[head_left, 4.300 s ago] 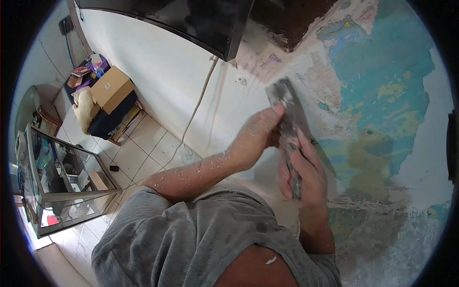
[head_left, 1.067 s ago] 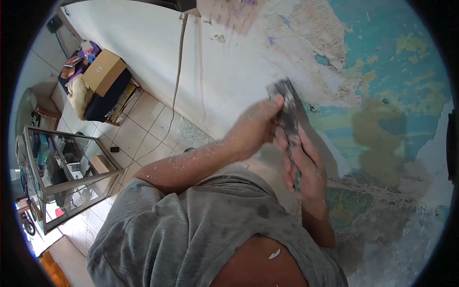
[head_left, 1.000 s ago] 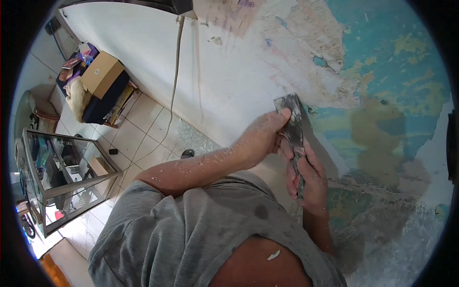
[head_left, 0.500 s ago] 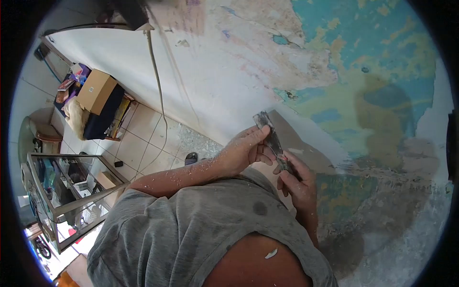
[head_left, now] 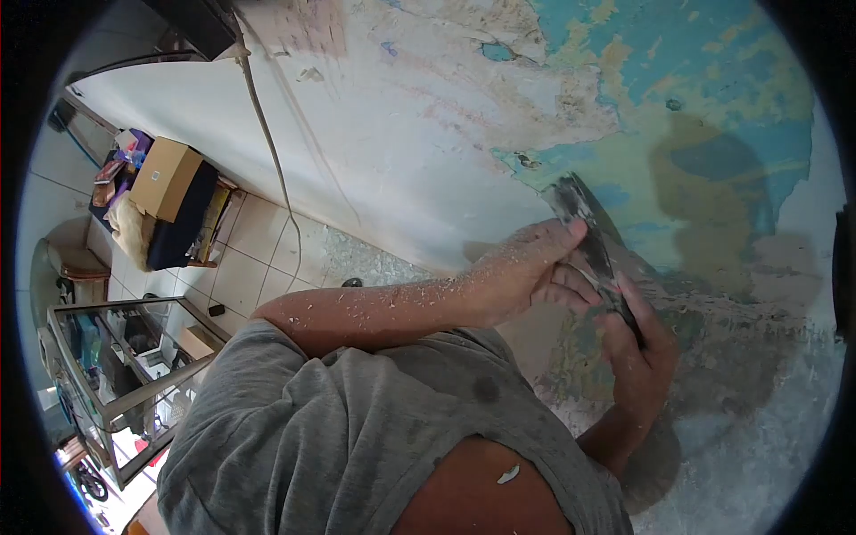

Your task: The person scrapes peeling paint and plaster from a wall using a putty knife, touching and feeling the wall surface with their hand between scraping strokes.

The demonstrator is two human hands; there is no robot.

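1. Two hands share one scraper [head_left: 597,251] just right of centre in the frame, its blade pointing up and slightly left, its handle end down and right.
2. From my end, the left hand [head_left: 530,267] is clamped on the blade: thumb pressed on the near face, fingers curled in behind.
3. I see the right hand [head_left: 638,357] closed round the handle, lower right of centre.
4. What has just changed: half a second ago the blade sat over the white wall [head_left: 383,152], below and left of the dark pit [head_left: 527,161]. Now its tip is right of that pit, at the edge of the green-and-yellow patch [head_left: 624,169].
5. My view has shifted too, with the wall sliding left in the frame, yet the blade has moved rightward against the wall itself.
6. I judge that the work has crossed from the white surface to the painted one, with the same two-handed hold kept.
7. I cannot tell whether the edge touches the wall.
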